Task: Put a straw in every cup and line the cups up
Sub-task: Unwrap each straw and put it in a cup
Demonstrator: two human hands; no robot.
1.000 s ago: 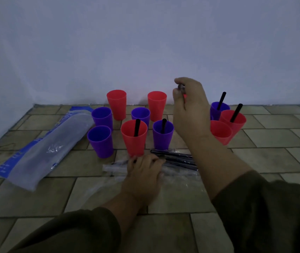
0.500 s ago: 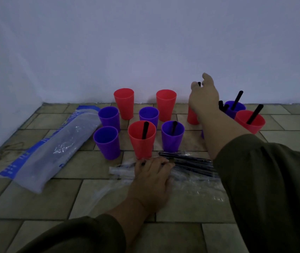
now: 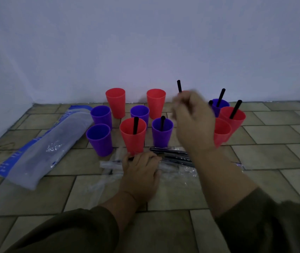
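Red and purple cups stand on the tiled floor. The front red cup (image 3: 133,137) and the purple cup (image 3: 162,136) beside it each hold a black straw. At the right, a purple cup (image 3: 220,105) and a red cup (image 3: 234,118) hold straws, and another red cup (image 3: 222,133) shows none. My right hand (image 3: 194,117) is blurred and hides the cups behind it. A straw (image 3: 179,86) rises just past its knuckles, and I cannot tell if the fingers hold it. My left hand (image 3: 140,172) rests flat on the clear packet of straws (image 3: 173,156).
Two empty red cups (image 3: 115,103) (image 3: 156,104) stand at the wall, with three empty purple cups (image 3: 101,115) (image 3: 139,113) (image 3: 99,139) in front and to the left. A long blue-and-white plastic bag (image 3: 41,148) lies at the left. Walls close off the back and left.
My right hand carried a straw out to a red cup near the back right, then drew back toward me. My left hand stayed on the packet.
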